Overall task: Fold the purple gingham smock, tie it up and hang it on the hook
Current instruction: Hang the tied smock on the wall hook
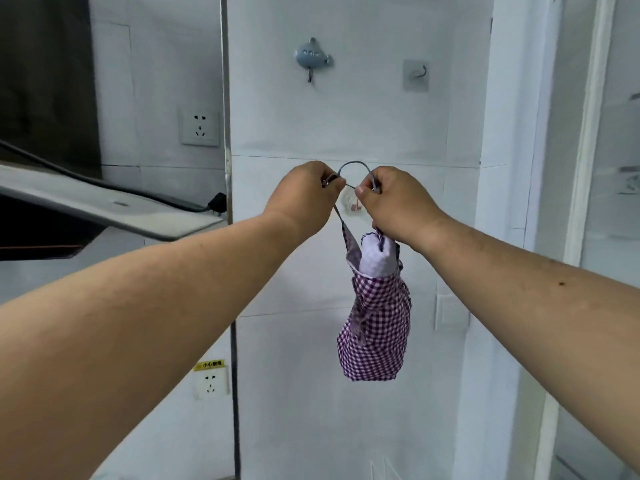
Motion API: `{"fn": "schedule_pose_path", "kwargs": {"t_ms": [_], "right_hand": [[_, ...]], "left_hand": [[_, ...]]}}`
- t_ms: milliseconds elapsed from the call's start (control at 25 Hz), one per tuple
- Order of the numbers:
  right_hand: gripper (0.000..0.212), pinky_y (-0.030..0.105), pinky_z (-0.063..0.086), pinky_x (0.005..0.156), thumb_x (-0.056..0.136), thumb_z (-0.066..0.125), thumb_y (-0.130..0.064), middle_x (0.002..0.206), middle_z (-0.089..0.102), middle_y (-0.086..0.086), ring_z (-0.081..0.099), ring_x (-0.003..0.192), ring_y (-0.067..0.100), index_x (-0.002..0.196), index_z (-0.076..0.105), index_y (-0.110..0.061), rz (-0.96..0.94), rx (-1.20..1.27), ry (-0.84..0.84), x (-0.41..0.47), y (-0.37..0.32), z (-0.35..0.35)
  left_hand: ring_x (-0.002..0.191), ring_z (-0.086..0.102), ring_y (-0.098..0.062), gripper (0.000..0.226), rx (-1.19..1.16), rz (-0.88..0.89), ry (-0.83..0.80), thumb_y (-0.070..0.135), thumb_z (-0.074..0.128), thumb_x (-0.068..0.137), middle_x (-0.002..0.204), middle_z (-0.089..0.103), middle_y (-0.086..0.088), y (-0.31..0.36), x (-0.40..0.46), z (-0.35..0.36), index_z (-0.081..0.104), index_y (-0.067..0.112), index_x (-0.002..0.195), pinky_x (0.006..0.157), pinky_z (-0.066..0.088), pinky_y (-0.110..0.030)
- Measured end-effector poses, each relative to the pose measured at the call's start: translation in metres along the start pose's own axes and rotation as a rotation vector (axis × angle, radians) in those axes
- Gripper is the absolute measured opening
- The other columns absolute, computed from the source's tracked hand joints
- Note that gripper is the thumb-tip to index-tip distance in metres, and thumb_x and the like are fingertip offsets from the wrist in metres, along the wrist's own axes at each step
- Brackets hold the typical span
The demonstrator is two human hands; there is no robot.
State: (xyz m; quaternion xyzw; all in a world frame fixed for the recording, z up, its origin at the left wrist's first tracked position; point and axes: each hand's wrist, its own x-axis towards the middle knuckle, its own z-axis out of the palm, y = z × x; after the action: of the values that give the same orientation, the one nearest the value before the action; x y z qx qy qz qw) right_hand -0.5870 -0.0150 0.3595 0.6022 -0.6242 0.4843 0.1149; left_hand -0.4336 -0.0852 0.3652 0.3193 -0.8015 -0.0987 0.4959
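Observation:
The purple gingham smock (375, 327) hangs as a small folded bundle, with white lining showing at its top. Its thin strap loop (353, 165) arches up between my two hands. My left hand (304, 199) pinches the loop's left end and my right hand (391, 206) pinches the right end, both held in front of the white wall. A small clear hook (350, 202) with a pinkish peg sits on the wall just behind and between my hands, partly hidden by them. The loop's top is above this hook.
Higher on the wall are a blue whale-shaped hook (312, 58) and a square clear adhesive hook (415, 75). A range hood (104, 202) with a black cable juts out at the left. Wall sockets (200, 128) sit left of a vertical corner edge.

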Motion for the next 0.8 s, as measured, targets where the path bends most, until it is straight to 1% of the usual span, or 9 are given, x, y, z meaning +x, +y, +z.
{"fn": "schedule_pose_path", "kwargs": {"t_ms": [40,120,240,360,440,560,640,760,800], "right_hand": [[0.017,0.029,0.043,0.063,0.104,0.058,-0.034,0.081,0.066,-0.006,0.067,0.072,0.016,0.091,0.062,-0.023,0.001,-0.007,-0.001,0.01,0.007,0.0],[0.018,0.029,0.042,0.062,0.104,0.058,-0.034,0.082,0.064,-0.007,0.064,0.073,0.012,0.089,0.06,-0.025,-0.003,-0.023,0.006,0.029,0.02,0.001],[0.017,0.028,0.039,0.061,0.104,0.06,-0.033,0.084,0.063,-0.008,0.059,0.075,0.008,0.09,0.061,-0.023,-0.007,-0.061,0.01,0.055,0.04,0.006],[0.016,0.029,0.041,0.062,0.104,0.061,-0.032,0.085,0.064,-0.007,0.062,0.076,0.011,0.092,0.061,-0.022,0.015,-0.04,-0.023,0.077,0.059,0.011],[0.013,0.027,0.041,0.061,0.104,0.059,-0.029,0.088,0.064,-0.007,0.062,0.079,0.01,0.093,0.062,-0.023,0.021,-0.055,-0.052,0.088,0.067,0.014],[0.01,0.024,0.042,0.063,0.103,0.057,-0.025,0.092,0.063,-0.008,0.059,0.082,0.006,0.099,0.066,-0.022,0.022,-0.08,-0.085,0.097,0.078,0.018],[0.01,0.025,0.043,0.065,0.103,0.059,-0.026,0.094,0.065,-0.007,0.061,0.085,0.008,0.101,0.067,-0.021,0.021,-0.084,-0.104,0.098,0.085,0.022],[0.012,0.029,0.048,0.07,0.103,0.061,-0.029,0.095,0.068,-0.005,0.064,0.088,0.012,0.102,0.069,-0.021,0.013,-0.065,-0.128,0.094,0.092,0.03],[0.012,0.029,0.047,0.069,0.103,0.06,-0.029,0.094,0.068,-0.005,0.064,0.086,0.012,0.101,0.069,-0.021,0.012,-0.058,-0.135,0.092,0.094,0.032]], "left_hand": [[0.069,0.058,-0.011,0.018,0.011,-0.002,0.014,0.038,0.057,0.104,0.078,0.061,0.01,0.0,0.009,0.007,0.062,0.024,0.095,0.057,0.039,-0.027],[0.07,0.056,-0.012,0.017,0.024,-0.005,0.035,0.039,0.057,0.103,0.079,0.061,0.011,-0.001,0.027,0.022,0.062,0.025,0.094,0.058,0.037,-0.028],[0.077,0.059,-0.018,0.017,0.061,-0.024,0.049,0.039,0.056,0.103,0.081,0.061,0.011,-0.006,0.05,0.043,0.061,0.026,0.094,0.063,0.039,-0.029],[0.083,0.061,-0.021,0.017,0.105,-0.043,0.057,0.041,0.056,0.103,0.08,0.059,0.014,-0.014,0.069,0.061,0.059,0.029,0.092,0.068,0.042,-0.031],[0.087,0.062,-0.022,0.016,0.148,-0.047,0.068,0.042,0.055,0.103,0.082,0.06,0.015,-0.017,0.075,0.069,0.06,0.03,0.094,0.072,0.044,-0.032],[0.094,0.062,-0.021,0.018,0.264,-0.032,0.09,0.042,0.054,0.103,0.097,0.067,0.01,-0.019,0.076,0.077,0.066,0.03,0.106,0.081,0.048,-0.034],[0.098,0.064,-0.021,0.021,0.346,0.005,0.112,0.043,0.054,0.104,0.105,0.071,0.008,-0.021,0.074,0.081,0.068,0.03,0.111,0.085,0.048,-0.035],[0.103,0.066,-0.023,0.022,0.419,0.073,0.137,0.044,0.053,0.104,0.109,0.074,0.007,-0.029,0.071,0.085,0.068,0.03,0.113,0.09,0.048,-0.037],[0.103,0.067,-0.024,0.023,0.441,0.089,0.141,0.044,0.053,0.104,0.109,0.074,0.006,-0.031,0.07,0.086,0.067,0.029,0.114,0.092,0.049,-0.038]]}}
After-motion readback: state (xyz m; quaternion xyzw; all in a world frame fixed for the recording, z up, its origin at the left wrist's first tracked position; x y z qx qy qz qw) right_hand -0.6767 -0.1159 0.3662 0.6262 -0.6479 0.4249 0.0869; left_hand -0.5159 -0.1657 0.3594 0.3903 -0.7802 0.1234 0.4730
